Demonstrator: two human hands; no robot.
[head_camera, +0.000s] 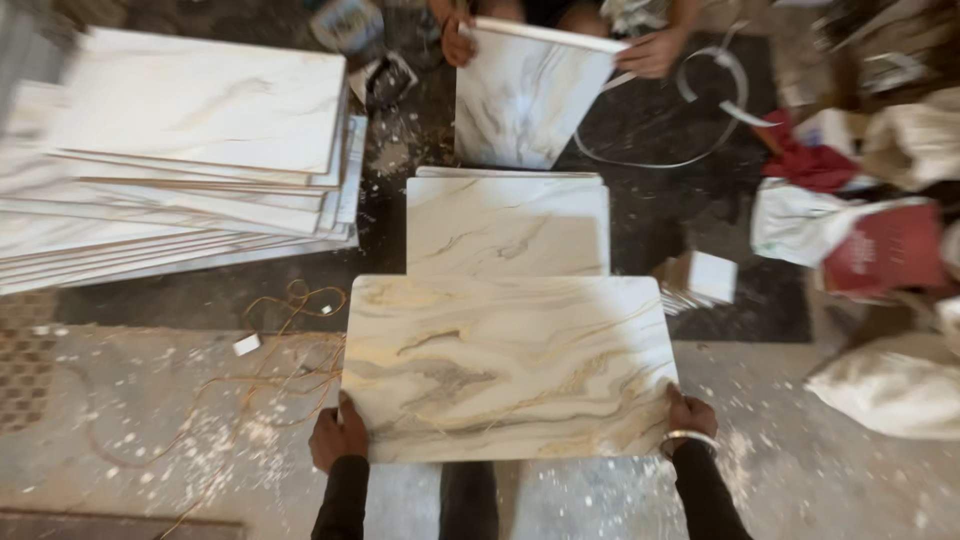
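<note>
where the picture ends at the top, another person is cut off, only 2 hands (652, 52) showing on an upright tile (520, 95). the left hand (338, 436) and right hand (690, 412), well apart, each clamp a near corner of the marbled tile (510, 365), held flat over the floor (150, 420) just before a short stack (507, 225). right of it, blurred white sacks (885, 390) and a red package (885, 250) lie heaped; a tall tile pile (180, 150) sits left.

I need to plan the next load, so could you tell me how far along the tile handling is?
Done: a small stack lies ahead. In hand: left hand and right hand grip a marbled tile; another person's hands hold one upright. Left: a big pile at the left.
</note>
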